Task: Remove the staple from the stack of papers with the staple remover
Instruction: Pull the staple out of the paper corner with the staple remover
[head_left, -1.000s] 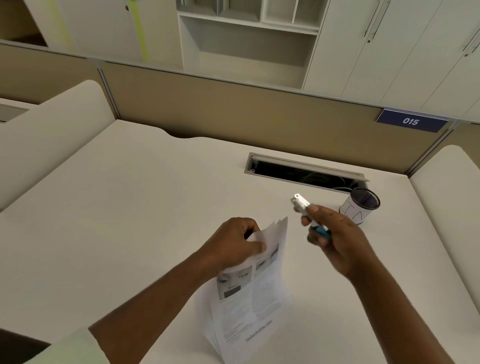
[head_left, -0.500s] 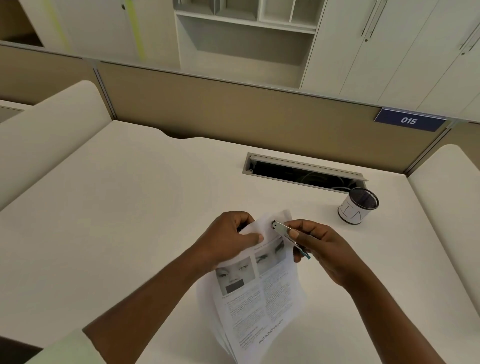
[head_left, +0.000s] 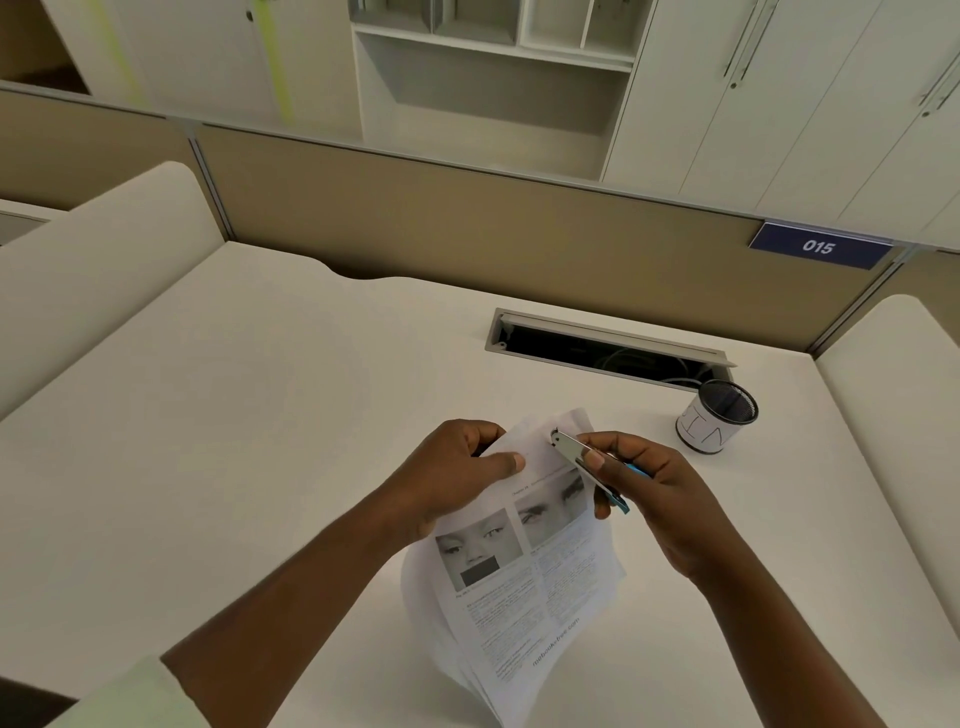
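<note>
Above the near middle of the white desk (head_left: 249, 395), the stack of papers (head_left: 524, 577) is being held up off the surface, its printed top page facing the camera and its lower edges fanning apart toward the bottom of the view. The left hand (head_left: 452, 473) is gripping the stack near its upper left edge, thumb lying flat across the front page and the other fingers curled behind it. The right hand (head_left: 644, 493) is pinching the staple remover (head_left: 584, 462), a slim metal tool with a blue end showing below the fingers; thumb and forefinger are closing on its shank. The tool's metal tip is touching the top page near the upper right corner of the stack, where a small dark mark is showing; whether that mark is the staple is too small to tell. Well apart to the right, a dark mesh pen cup (head_left: 717, 415) wrapped in white paper is standing upright on the desk, just in front of the open cable slot (head_left: 608, 348). On the tan partition behind, a blue plate (head_left: 820, 246) is reading 015.
</note>
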